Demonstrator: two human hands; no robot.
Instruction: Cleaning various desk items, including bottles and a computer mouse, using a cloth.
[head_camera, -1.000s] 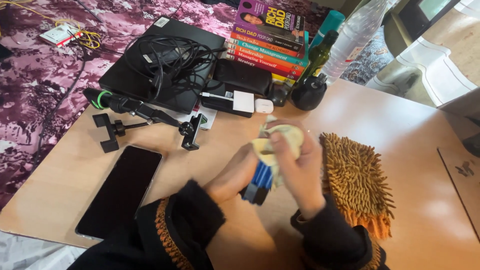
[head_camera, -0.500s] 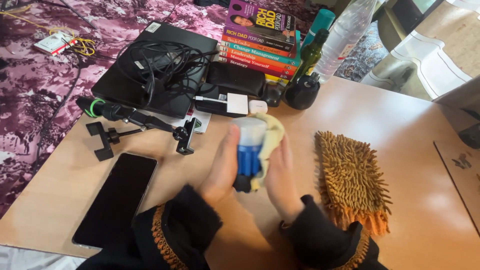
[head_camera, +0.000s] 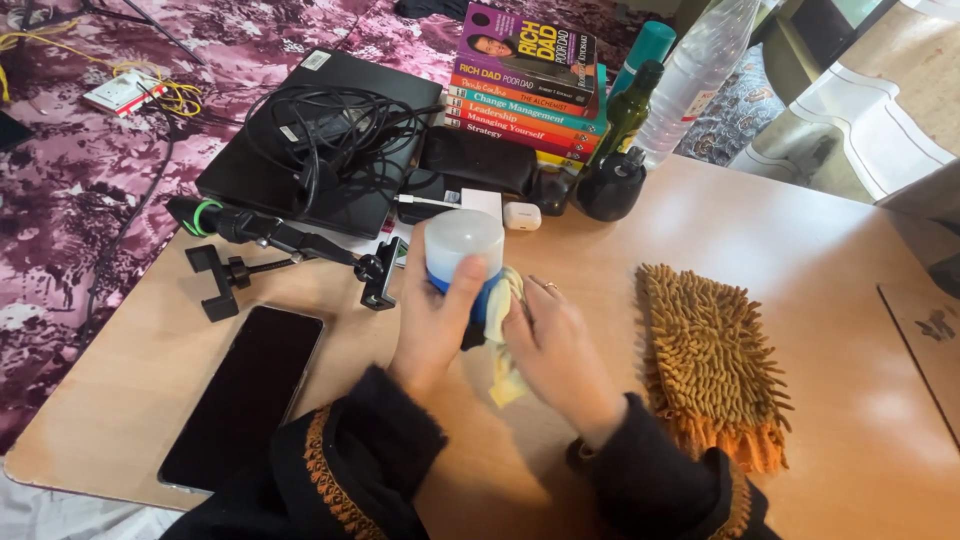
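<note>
Now I see the blue container (head_camera: 463, 268) standing more upright than half a second ago, its frosted white cap turned up toward the camera where before the side of the body showed. A second ago it lay low between both palms, almost hidden by the cloth; it has since been lifted and rotated, so I judge the wiping has moved from one face of it to another.

My left hand (head_camera: 432, 325) is clamped on the container from its nine o'clock side, thumb up along the front face, wrist bent back toward me. My right hand (head_camera: 553, 345) sits at three o'clock of it, fingers curled and pressing the pale yellow cloth (head_camera: 505, 355) against the container's side; a tail of cloth hangs down toward six o'clock onto the wooden table (head_camera: 780, 230). The two hands are close together, nearly touching round the container, which is held just above the middle of the table.

At three o'clock from the hands lies an orange chenille mitt (head_camera: 712, 365), near but apart. At nine o'clock a black phone (head_camera: 245, 395) lies flat, and at ten o'clock a small black tripod (head_camera: 265, 245). At twelve o'clock are a stack of books (head_camera: 525, 75) and a dark green bottle (head_camera: 628, 105).
</note>
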